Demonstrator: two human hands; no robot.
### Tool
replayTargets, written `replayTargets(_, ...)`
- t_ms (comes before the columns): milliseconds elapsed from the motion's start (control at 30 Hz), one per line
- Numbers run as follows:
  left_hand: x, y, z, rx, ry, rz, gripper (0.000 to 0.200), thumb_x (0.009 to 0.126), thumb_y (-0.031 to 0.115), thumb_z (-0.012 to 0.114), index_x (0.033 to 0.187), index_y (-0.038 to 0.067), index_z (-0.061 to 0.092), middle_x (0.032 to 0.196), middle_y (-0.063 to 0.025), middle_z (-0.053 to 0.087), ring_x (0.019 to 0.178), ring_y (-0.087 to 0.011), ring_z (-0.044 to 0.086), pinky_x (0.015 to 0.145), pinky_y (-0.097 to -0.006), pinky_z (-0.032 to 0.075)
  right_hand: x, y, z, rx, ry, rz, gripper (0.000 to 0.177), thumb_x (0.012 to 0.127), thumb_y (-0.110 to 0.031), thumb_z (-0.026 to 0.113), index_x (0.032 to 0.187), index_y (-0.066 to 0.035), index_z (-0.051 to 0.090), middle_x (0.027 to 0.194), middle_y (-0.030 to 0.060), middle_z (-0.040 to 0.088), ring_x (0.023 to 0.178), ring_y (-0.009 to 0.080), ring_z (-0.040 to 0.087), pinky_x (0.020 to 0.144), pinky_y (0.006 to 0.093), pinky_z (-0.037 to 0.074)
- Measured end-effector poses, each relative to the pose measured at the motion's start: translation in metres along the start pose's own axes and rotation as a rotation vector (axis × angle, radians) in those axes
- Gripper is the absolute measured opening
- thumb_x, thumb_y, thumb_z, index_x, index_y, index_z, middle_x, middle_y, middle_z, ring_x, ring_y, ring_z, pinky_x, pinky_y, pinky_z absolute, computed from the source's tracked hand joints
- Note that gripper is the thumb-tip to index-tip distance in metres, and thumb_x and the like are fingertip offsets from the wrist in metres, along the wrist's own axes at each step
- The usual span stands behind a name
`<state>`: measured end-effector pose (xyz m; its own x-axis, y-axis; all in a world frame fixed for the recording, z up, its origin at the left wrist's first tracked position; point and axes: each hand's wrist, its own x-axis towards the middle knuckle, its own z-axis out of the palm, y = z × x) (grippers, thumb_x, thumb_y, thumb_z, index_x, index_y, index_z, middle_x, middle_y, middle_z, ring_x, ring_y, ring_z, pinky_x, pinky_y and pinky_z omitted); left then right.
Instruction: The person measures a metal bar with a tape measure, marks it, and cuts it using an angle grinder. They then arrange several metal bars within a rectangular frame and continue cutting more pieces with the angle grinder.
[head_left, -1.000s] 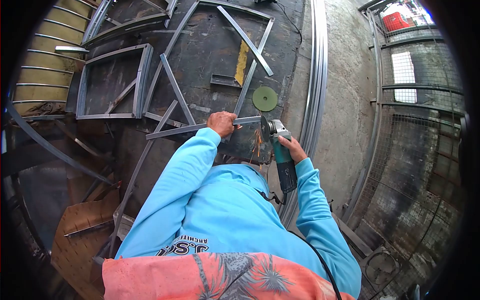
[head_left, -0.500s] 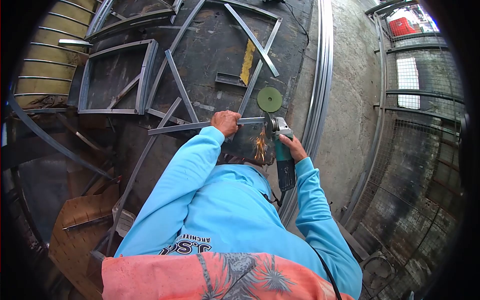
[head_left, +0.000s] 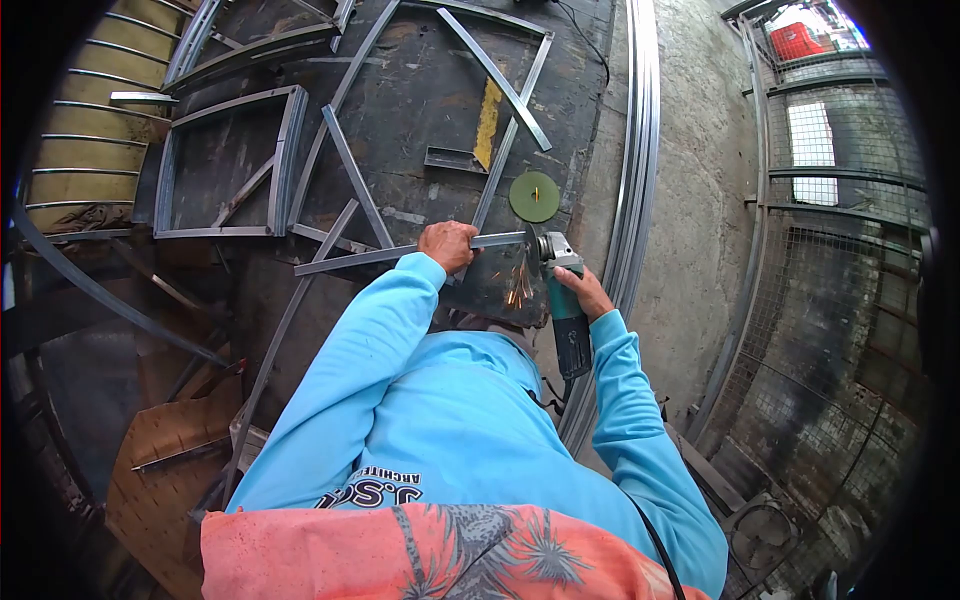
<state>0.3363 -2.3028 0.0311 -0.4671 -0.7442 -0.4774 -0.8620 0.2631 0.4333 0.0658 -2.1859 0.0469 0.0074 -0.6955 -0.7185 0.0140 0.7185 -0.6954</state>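
Head view looks down over the person's own sleeves onto a dark steel table (head_left: 420,90). The left hand (head_left: 447,245) is closed around a long metal bar (head_left: 350,261), with the fingers wrapped over its top, near the end that sticks out to the right. It seems to press the bar down on the table so that it does not shake or turn. The right hand (head_left: 585,292) is closed around the body of a grinder (head_left: 562,300), just to the right of the left grip. The head of the tool meets the free end of the bar, and sparks (head_left: 518,285) fall below that spot, toward the person. The grip on the bar is close to the contact point but apart from it, probably to hold firmly while the fingers stay clear of the wheel. The grinder handle points back to the body, and a black cable (head_left: 650,540) shows lower down, by the right arm.

Beyond the left grip, a green disc (head_left: 534,196) lies loose on the table, near the grinder head but not touching it. Further beyond lies a yellow strip (head_left: 487,125), and far to the left a rectangular frame (head_left: 225,165). To the right of the right hand, curved rails (head_left: 637,150) run along the table edge, and then come wire mesh panels (head_left: 850,270). Other bars cross under the held bar to the left of the grip. Nothing stands between the grinder and the bar end.
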Motion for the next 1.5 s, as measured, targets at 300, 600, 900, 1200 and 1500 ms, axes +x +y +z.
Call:
replayTargets(300,-0.001,-0.011,-0.016,-0.061,0.098,0.094,0.036,0.075,0.047,0.075,0.093,0.016,0.073,0.092,-0.0106,0.071,0.092,-0.0313,0.067,0.081,-0.0439,0.052,-0.021,0.012,0.001,0.011,-0.058,0.047,0.076,0.075,-0.052,0.076,0.126,-0.002,0.051,0.101,0.0119,0.062,0.083,0.0206,0.065,0.069,0.0323,0.056)
replayTargets(600,0.008,-0.002,-0.009,0.03,-0.017,0.003,0.037,0.079,0.044,0.073,0.093,0.011,0.068,0.092,-0.0144,0.07,0.091,-0.0339,0.067,0.081,-0.0458,0.052,-0.016,0.021,-0.006,0.137,0.005,0.008,0.07,0.08,-0.055,0.071,0.121,-0.002,0.054,0.095,0.0071,0.061,0.081,0.0169,0.063,0.069,0.0297,0.053)
replayTargets(900,0.009,0.001,-0.008,0.045,-0.016,-0.011,0.035,0.082,0.045,0.07,0.092,0.011,0.067,0.091,-0.0138,0.07,0.09,-0.0336,0.067,0.079,-0.0457,0.052,0.003,0.026,-0.002,0.051,0.031,0.009,0.071,0.078,-0.061,0.069,0.118,-0.003,0.059,0.099,0.006,0.06,0.084,0.0149,0.059,0.073,0.0282,0.05)
replayTargets(1200,0.011,-0.007,0.004,0.02,0.049,0.036,0.033,0.081,0.045,0.07,0.087,0.012,0.065,0.084,-0.015,0.069,0.084,-0.0353,0.067,0.074,-0.0481,0.051,0.005,-0.001,0.007,0.003,0.024,0.03,0.076,0.077,-0.061,0.071,0.121,-0.001,0.056,0.098,0.0078,0.062,0.082,0.0164,0.062,0.071,0.0296,0.052)
replayTargets(1500,0.011,-0.007,0.004,0.027,0.028,0.038,0.033,0.081,0.044,0.07,0.087,0.012,0.065,0.084,-0.0145,0.069,0.085,-0.0342,0.067,0.075,-0.0472,0.052,0.013,0.004,0.004,-0.005,0.024,0.026,0.076,0.076,-0.06,0.072,0.122,-0.001,0.055,0.098,0.0086,0.062,0.081,0.0172,0.062,0.07,0.0305,0.053)
